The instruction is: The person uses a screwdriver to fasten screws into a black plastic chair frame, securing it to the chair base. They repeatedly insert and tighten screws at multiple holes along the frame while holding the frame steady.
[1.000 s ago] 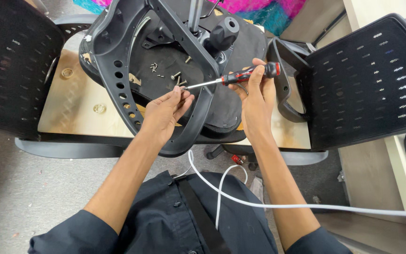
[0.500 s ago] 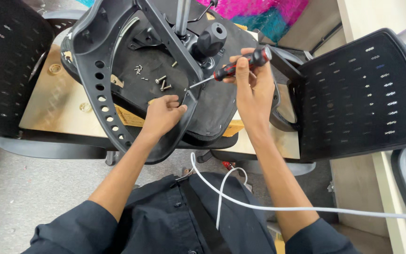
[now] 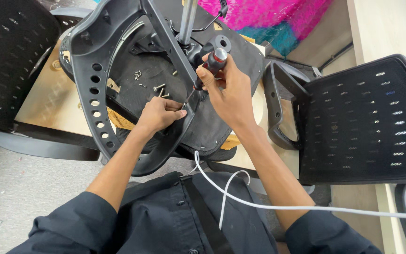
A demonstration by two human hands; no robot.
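Black plastic and mesh make up the upturned chair seat (image 3: pixel 222 117) lying on the pale wooden surface (image 3: pixel 48 103), with loose metal screws (image 3: pixel 158 87) scattered in its shallow underside. Right hand (image 3: pixel 229 91) has its fingers wrapped tight around a red-and-black screwdriver (image 3: pixel 208 69), tip down at the curved frame (image 3: pixel 90 80). Left hand (image 3: pixel 158 115), fingers pinched together, steadies that spot.

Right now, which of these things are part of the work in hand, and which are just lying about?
In use: screwdriver in the right hand; left hand steadying the upturned chair frame; loose screws.

Lying about: mesh chair back, white cable, pink cloth.
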